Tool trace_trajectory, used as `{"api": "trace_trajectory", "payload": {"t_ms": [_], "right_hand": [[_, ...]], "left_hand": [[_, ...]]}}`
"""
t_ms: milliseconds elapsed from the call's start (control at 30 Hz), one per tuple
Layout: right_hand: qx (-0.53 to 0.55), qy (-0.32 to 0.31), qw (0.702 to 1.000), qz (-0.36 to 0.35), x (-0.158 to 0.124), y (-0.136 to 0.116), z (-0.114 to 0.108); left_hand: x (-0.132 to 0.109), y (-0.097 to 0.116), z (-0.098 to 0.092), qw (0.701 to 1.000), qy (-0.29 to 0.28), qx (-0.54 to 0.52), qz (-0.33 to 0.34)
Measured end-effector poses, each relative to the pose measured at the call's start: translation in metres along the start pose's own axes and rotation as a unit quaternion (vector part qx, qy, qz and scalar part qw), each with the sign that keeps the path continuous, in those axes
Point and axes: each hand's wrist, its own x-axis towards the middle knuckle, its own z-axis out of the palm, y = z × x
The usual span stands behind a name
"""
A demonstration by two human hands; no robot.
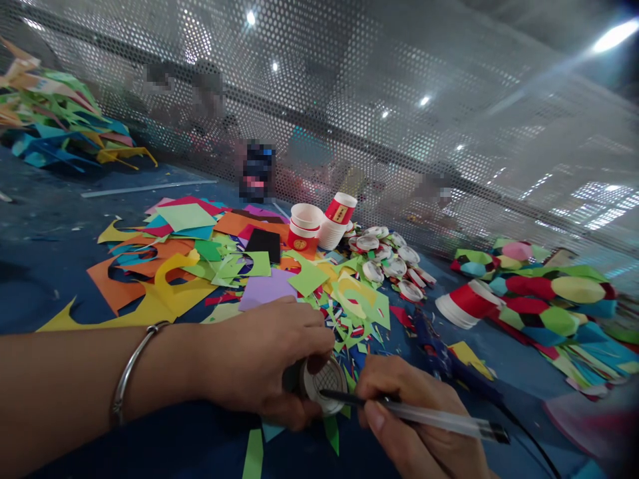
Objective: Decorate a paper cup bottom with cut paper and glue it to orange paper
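My left hand (264, 359) is closed around a small round cup base (325, 384) with a white rim, pressed down on the dark blue table (60, 226). A silver bangle (130, 371) sits on that wrist. My right hand (414, 419) pinches a clear pen (424, 416) whose dark tip lies across the face of the cup base. Coloured paper scraps (210, 266) lie just beyond both hands.
Stacked red and white paper cups (319, 226) stand behind the scraps, with several cut cup bottoms (389, 259) beside them. A cup lies on its side (466, 303) at the right, next to coloured paper garlands (549, 299). More paper is heaped at the far left (54, 120). A perforated mesh screen (399, 100) walls the table's far side.
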Motion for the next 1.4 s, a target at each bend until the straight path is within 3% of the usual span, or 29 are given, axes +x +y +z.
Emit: {"api": "trace_trajectory", "payload": {"t_ms": [333, 1000, 1400], "right_hand": [[0.003, 0.049, 0.998, 0.046, -0.003, 0.02, 0.002], [0.014, 0.036, 0.999, 0.037, -0.002, 0.02, 0.006], [0.009, -0.009, 1.0, -0.001, -0.003, 0.006, 0.004]], "left_hand": [[0.002, -0.001, 0.005, 0.999, 0.034, -0.001, 0.022], [0.001, -0.002, 0.006, 0.999, 0.032, 0.003, 0.022], [0.001, 0.0, 0.002, 1.0, 0.005, 0.003, -0.003]]}}
